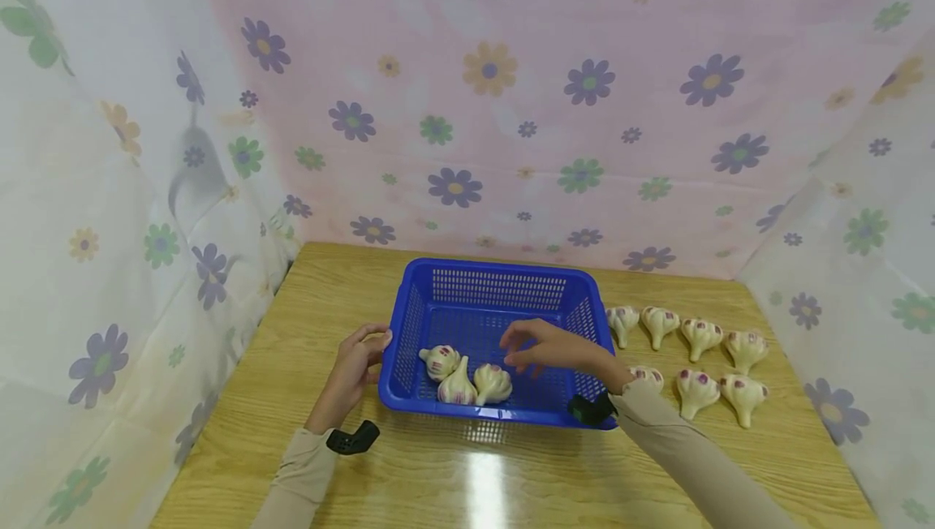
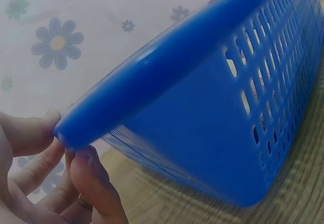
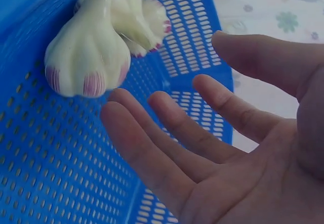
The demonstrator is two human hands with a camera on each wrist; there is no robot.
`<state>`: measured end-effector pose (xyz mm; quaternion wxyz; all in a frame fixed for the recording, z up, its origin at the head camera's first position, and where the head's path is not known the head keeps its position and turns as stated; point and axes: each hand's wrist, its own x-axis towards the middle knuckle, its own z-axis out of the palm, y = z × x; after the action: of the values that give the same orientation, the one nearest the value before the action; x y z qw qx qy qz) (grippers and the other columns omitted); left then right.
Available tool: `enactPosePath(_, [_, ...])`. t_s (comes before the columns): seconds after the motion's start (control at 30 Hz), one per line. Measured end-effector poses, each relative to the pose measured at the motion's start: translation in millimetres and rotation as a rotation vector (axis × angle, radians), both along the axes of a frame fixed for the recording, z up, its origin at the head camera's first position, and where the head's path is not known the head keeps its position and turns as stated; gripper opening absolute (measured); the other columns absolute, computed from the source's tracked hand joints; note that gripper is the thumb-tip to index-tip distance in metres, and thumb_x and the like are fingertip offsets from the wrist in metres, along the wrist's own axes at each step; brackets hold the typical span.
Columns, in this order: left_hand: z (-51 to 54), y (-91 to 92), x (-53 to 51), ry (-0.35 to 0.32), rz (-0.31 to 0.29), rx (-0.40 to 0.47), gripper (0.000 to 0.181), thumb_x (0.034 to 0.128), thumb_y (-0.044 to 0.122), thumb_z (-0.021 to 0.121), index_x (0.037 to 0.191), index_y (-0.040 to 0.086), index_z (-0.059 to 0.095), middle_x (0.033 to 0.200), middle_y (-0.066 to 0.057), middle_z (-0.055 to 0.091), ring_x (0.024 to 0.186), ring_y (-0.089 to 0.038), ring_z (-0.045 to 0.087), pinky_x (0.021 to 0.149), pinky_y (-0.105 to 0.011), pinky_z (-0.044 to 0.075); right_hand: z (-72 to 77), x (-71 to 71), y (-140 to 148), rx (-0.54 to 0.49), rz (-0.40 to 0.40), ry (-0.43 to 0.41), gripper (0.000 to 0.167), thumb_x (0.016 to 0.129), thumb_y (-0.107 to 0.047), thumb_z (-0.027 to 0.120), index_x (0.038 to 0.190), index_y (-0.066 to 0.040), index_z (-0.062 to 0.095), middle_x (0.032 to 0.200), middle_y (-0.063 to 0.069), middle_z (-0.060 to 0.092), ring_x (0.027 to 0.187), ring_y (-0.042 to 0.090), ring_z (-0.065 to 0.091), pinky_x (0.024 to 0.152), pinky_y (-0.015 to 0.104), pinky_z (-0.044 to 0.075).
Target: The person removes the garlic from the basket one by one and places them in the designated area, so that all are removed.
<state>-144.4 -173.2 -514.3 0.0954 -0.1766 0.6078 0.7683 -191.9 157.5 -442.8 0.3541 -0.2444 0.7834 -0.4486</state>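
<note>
A blue plastic basket (image 1: pixel 504 414) stands on the wooden table with three garlic bulbs (image 1: pixel 493 384) in its front left part. The left hand (image 1: pixel 355 367) grips the basket's left rim; in the left wrist view the thumb and fingers of that hand (image 2: pixel 61 178) pinch the rim (image 2: pixel 147 67). Over the inside of the basket, right of the bulbs, hovers the right hand (image 1: pixel 544 348), holding nothing. The right wrist view has its fingers (image 3: pixel 147 158) spread and slightly bent beside a garlic bulb (image 3: pixel 91 47), with a gap between hand and bulb.
Several more garlic bulbs (image 1: pixel 697 390) lie in two rows on the table (image 1: pixel 321 294) to the right of the basket, one partly hidden by the right wrist. Flower-patterned cloth (image 1: pixel 489 131) hangs behind the table and on both sides.
</note>
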Motion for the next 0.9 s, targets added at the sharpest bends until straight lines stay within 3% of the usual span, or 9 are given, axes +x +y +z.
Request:
enactPosePath(0.17, [0.0, 0.0, -0.1, 0.0, 0.002, 0.005, 0.036, 0.0904, 0.02, 0.063, 0.122, 0.005, 0.053, 0.081, -0.002, 0.065, 0.07, -0.015, 0.063, 0.058, -0.034, 0.054, -6.0, -5.2, -15.0, 0.043, 0.01, -0.059, 0.025, 0.092, -0.017, 0.061, 0.113, -0.005, 0.056, 0.105, 0.017, 0.06, 0.089, 0.04, 0.062, 0.072, 0.05, 0.053])
enactPosePath(0.47, [0.7, 0.8, -0.9, -0.009, 0.01, -0.005, 0.033, 0.0904, 0.02, 0.063, 0.12, 0.006, 0.055, 0.083, -0.004, 0.065, 0.071, -0.016, 0.062, 0.059, -0.035, 0.054, -8.7, -9.4, -32.5, 0.083, -0.024, -0.071, 0.03, 0.089, -0.015, 0.064, 0.114, 0.0, 0.055, 0.101, 0.015, 0.061, 0.085, 0.036, 0.063, 0.067, 0.05, 0.054])
enactPosePath(0.73, [1.2, 1.6, -0.4, -0.01, 0.017, -0.007, 0.03, 0.0906, 0.019, 0.062, 0.117, 0.006, 0.057, 0.082, -0.004, 0.064, 0.069, -0.016, 0.061, 0.057, -0.034, 0.053, -16.7, -13.8, -32.0, 0.183, -0.046, -0.069, 0.035, 0.087, -0.014, 0.067, 0.115, 0.002, 0.052, 0.091, 0.011, 0.064, 0.072, 0.036, 0.065, 0.05, 0.041, 0.053])
enactPosePath(0.9, [0.0, 0.8, -0.4, -0.008, 0.016, -0.004, 0.031, 0.0907, 0.019, 0.062, 0.118, 0.006, 0.056, 0.083, -0.004, 0.063, 0.07, -0.016, 0.061, 0.057, -0.034, 0.053, -19.4, -12.3, -33.8, 0.248, -0.03, -0.088, 0.036, 0.086, -0.015, 0.068, 0.115, -0.001, 0.053, 0.088, 0.01, 0.062, 0.069, 0.037, 0.066, 0.046, 0.039, 0.052])
